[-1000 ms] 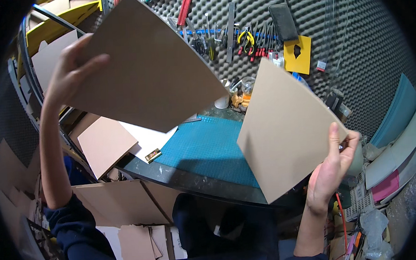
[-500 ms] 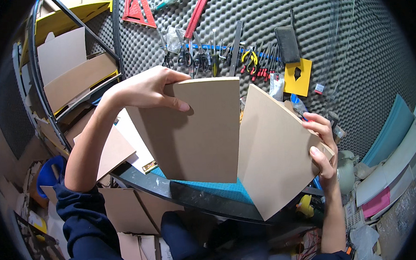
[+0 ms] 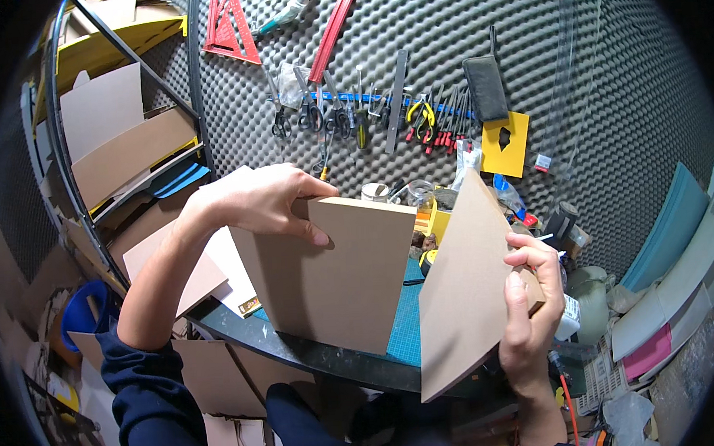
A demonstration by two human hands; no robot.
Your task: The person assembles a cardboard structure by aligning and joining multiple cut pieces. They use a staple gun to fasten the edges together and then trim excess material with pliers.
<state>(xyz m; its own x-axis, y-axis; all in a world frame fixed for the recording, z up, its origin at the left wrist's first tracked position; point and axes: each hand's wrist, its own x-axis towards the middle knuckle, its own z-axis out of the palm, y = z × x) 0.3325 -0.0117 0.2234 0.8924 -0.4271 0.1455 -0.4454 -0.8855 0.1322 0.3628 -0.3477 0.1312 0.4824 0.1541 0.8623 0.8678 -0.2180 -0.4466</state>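
Note:
Two flat tan boards, perhaps fibreboard, are held upright over the front of the workbench. My left hand grips the top edge of the left board, thumb on the near face and fingers behind. That board's lower edge is at the teal cutting mat; whether it touches cannot be told. My right hand clasps the right board by its right edge, thumb on the near side. This board is turned and tilted, its lower corner hanging past the bench's front edge. A gap parts the two boards.
Scissors, pliers and screwdrivers hang on the grey foam wall. A shelf rack with sheets stands at left. Another tan board lies on the bench's left end. Blue sheets lean at right; a blue bucket sits lower left.
Both boards have come lower in view. The right one has swung more edge-on and shifted left with my right hand, uncovering jars and a tape measure behind. Both grips stay closed.

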